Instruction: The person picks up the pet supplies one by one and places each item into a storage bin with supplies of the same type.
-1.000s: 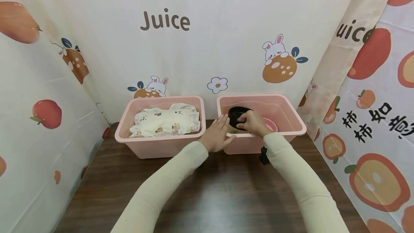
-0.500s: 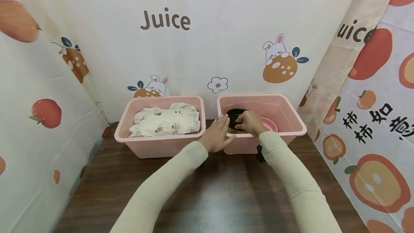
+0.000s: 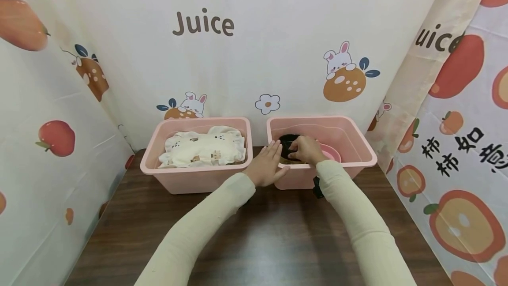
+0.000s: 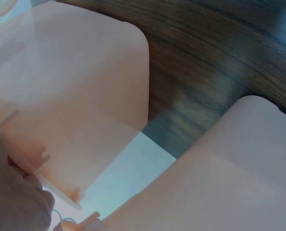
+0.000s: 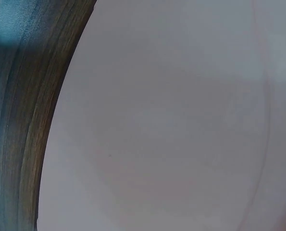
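My left hand (image 3: 265,164) lies with straight fingers across the near left corner of the right pink bin (image 3: 305,120). In the left wrist view part of the left hand (image 4: 15,197) shows at a bin's rim. Reaching over the front rim of that bin, my right hand (image 3: 309,150) has its fingers bent and pinches the near side of a round black bowl (image 3: 287,141). The bowl sits low in the bin's left end, its near part hidden by the fingers. Beside it is a pink bowl (image 3: 332,153), partly behind the right hand.
A second pink bin (image 3: 206,172) stands to the left, holding a cream frilled pillow (image 3: 204,147). Both bins stand on a dark wooden table (image 3: 254,237) against a printed curtain (image 3: 254,56). The right wrist view is filled mostly by a smooth pink bin wall (image 5: 157,120).
My right hand has moved slightly left and down with the black bowl, which now sits lower in the right bin. The left hand has stayed on the bin's corner.
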A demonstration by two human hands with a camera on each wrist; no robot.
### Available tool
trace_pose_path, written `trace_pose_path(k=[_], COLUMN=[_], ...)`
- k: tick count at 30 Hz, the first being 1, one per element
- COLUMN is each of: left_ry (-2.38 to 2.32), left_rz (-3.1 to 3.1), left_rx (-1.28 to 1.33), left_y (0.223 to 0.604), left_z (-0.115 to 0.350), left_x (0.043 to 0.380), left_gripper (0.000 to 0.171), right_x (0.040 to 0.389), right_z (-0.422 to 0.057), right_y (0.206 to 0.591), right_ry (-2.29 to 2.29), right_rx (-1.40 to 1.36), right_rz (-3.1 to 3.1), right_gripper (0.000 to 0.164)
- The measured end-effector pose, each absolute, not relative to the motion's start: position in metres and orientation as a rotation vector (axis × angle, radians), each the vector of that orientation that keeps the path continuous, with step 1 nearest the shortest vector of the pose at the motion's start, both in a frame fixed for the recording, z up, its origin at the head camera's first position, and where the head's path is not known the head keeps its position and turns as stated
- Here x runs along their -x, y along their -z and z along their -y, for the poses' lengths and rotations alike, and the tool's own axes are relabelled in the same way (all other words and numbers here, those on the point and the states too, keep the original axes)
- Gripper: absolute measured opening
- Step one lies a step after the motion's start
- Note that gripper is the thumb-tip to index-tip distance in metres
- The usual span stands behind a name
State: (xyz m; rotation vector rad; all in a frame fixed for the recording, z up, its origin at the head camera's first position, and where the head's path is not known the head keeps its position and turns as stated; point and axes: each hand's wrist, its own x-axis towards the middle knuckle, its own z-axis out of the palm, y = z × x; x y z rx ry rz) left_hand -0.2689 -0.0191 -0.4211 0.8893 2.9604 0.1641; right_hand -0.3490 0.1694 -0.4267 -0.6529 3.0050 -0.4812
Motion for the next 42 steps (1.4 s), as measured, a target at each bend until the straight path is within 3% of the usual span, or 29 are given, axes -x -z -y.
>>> trace_pose_path(k=[42], left_ry=[-0.136], left_rz=[-2.987], left_rx=[-0.897], left_y=[0.423], left_z=[0.017], left_x=[0.270], left_gripper=[0.078], right_x=[0.362], right_z=[-0.162], right_y=[0.435], right_ry=[0.285], right_rx=[0.770], right_rz=[-2.812], right_gripper=[0.012])
